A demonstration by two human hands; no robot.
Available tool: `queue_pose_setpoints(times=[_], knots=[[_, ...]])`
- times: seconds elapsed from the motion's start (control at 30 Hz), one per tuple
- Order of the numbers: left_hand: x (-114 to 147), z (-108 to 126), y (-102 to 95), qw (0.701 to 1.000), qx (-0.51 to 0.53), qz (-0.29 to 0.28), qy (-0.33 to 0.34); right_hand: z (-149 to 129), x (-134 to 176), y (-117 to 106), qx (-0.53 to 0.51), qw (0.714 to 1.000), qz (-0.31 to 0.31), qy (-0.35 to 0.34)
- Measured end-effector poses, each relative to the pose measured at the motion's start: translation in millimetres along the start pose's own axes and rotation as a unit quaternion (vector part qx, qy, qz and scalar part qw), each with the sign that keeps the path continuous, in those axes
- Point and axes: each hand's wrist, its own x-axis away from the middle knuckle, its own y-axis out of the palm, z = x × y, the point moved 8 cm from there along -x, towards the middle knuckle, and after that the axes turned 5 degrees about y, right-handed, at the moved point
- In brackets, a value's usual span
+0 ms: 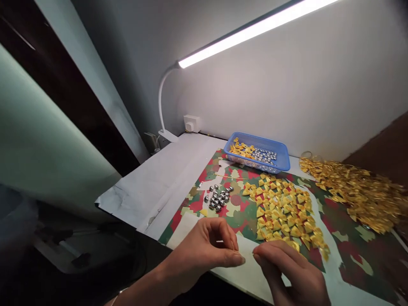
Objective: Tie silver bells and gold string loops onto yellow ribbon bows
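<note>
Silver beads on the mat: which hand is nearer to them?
Left. The left hand is on the near side of the silver beads; the right hand is farther, to their right.

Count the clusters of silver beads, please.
2: one cluster on the mat, another cluster in the basket. Others might be hidden under the gold heap.

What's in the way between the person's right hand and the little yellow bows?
Nothing I can see. The yellow bows lie just beyond the right hand, with no other thing showing between them.
</note>
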Motion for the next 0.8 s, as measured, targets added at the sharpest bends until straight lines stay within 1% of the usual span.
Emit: queue_pose_setpoints(times=[0.1,0.2,0.33,0.47,0.57,0.63,0.73,0.8], knots=[[0,8,1.2,1.0,-0.005,-0.004,0.009,2,0,2,-0.004,1.0,-0.01,0.024],[-1,10,-1.5,1.0,-0.019,0.011,0.014,4,-1,4,-0.015,0.999,-0.017,0.037],[-3,9,-6.1,0.999,-0.034,0.033,0.012,2,0,7,-0.017,0.999,-0.034,0.039],[-3,5,-6.9,0.999,-0.035,0.039,-0.005,5,-1,7,0.001,0.997,-0.062,0.041],[-1,3,-6.9,0.999,-0.036,0.029,-0.02,6,-5,-3,0.028,0.997,-0.075,-0.002],[0,3,-8.7,0.999,-0.038,0.021,-0.025,7,-8,-12,0.054,0.995,-0.078,-0.033],[-1,4,-13.2,0.999,-0.045,0.007,-0.027,11,-12,-27,0.091,0.992,-0.067,-0.046],[-2,4,-15.3,0.998,-0.053,-0.004,-0.029,12,-14,-32,0.101,0.992,-0.063,-0.048]])
